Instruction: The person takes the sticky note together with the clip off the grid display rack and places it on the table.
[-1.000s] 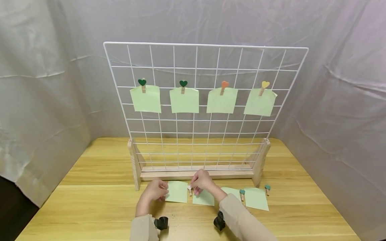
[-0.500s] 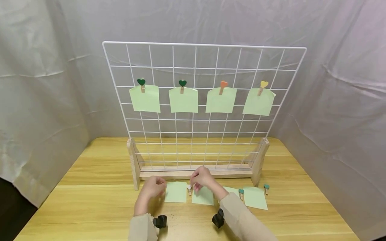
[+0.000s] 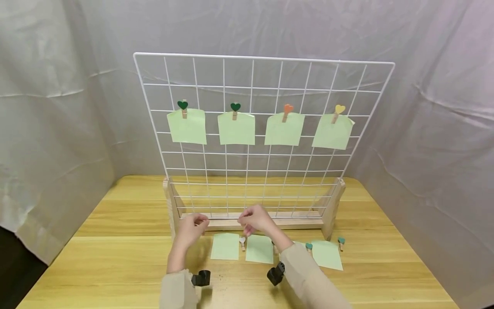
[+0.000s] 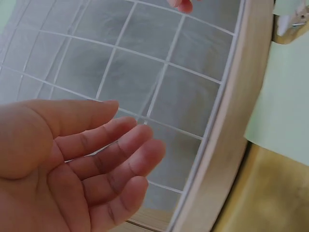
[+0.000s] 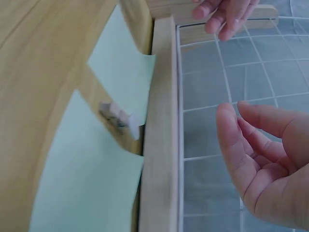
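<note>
My left hand (image 3: 188, 229) is raised over the table by the left part of the rack's base, fingers loosely bent and holding nothing, as the left wrist view shows. My right hand (image 3: 257, 219) hovers before the middle of the base; in the right wrist view its thumb and forefinger come close together with nothing between them. Below the hands lie a pale green paper note (image 3: 225, 246) and another green note (image 3: 260, 249). Between these two sits a small wooden clothespin (image 3: 242, 243) with a white heart. My right forearm partly covers a third note.
A white wire grid (image 3: 247, 169) stands in a wooden base (image 3: 301, 223). Several green notes hang on it from heart clothespins, among them an orange one (image 3: 287, 110). Farther right on the table lie a note (image 3: 327, 255) and a teal-heart clothespin (image 3: 341, 242).
Both hands have lifted away from the notes toward the rack, the left one also drifting leftward. The second note is now more fully uncovered. The notes and clothespins stay in place.
</note>
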The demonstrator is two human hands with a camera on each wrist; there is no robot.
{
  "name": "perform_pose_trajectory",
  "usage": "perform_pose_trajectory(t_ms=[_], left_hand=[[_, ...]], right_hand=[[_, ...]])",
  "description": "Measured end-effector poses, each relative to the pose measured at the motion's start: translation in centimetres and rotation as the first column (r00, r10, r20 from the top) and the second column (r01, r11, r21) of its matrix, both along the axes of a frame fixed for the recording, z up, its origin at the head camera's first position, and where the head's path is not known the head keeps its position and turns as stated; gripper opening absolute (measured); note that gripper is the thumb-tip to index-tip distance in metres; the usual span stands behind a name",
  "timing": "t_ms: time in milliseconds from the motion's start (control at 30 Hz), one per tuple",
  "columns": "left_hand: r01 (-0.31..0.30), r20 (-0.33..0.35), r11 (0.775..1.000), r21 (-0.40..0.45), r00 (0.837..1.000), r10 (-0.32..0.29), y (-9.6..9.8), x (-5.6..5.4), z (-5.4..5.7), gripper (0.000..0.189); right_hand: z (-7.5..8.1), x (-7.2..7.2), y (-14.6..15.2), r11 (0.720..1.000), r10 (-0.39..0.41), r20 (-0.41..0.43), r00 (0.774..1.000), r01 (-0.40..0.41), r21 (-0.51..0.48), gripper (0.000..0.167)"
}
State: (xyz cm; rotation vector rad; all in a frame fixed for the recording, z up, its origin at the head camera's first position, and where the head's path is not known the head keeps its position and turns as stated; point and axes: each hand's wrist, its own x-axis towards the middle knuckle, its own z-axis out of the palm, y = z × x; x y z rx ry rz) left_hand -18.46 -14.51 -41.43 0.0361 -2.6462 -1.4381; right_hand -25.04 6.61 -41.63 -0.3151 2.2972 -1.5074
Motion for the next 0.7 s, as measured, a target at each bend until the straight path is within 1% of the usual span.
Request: perform_pose_trajectory(t_ms=[133, 233, 367, 433, 533, 633, 700], left_hand=[[-0.042, -0.044, 0.999, -0.017, 0.998, 0.041, -0.3, -0.1, 0.8, 0.022], [-0.079, -0.077, 0.997, -0.018, 0.994, 0.077, -0.4, -0.2, 1.4, 0.021], [-0.104, -0.122, 0.995, 0.000, 0.987, 0.103, -0.6, -0.4, 2.3, 0.020], [-0.119, -0.140, 0.993, 0.010, 0.983, 0.119, -0.6, -0.5, 2.8, 0.020], [-0.150, -0.177, 0.988, 0.031, 0.972, 0.154, -0.6, -0.6, 3.4, 0.020], [-0.185, -0.234, 0.981, 0.054, 0.953, 0.193, -0.5, -0.8, 4.0, 0.019], [-0.200, -0.257, 0.978, 0.064, 0.943, 0.210, -0.5, -0.9, 4.4, 0.019]], right_hand=[[0.6, -0.2, -0.4, 1.000, 0.000, -0.013, 1.000, 0.001, 0.009, 0.017], [1.4, -0.2, -0.9, 0.999, 0.016, -0.061, 0.998, -0.014, 0.033, 0.017], [2.9, -0.3, -1.5, 0.998, 0.055, -0.140, 0.989, -0.049, 0.046, 0.019], [3.7, -0.2, -1.8, 0.997, 0.070, -0.165, 0.984, -0.063, 0.047, 0.020], [4.8, -0.3, -2.2, 0.996, 0.083, -0.201, 0.976, -0.076, 0.046, 0.020], [6.0, -0.3, -2.6, 0.995, 0.092, -0.235, 0.968, -0.081, 0.053, 0.021], [6.7, -0.3, -2.9, 0.994, 0.098, -0.250, 0.963, -0.085, 0.064, 0.020]])
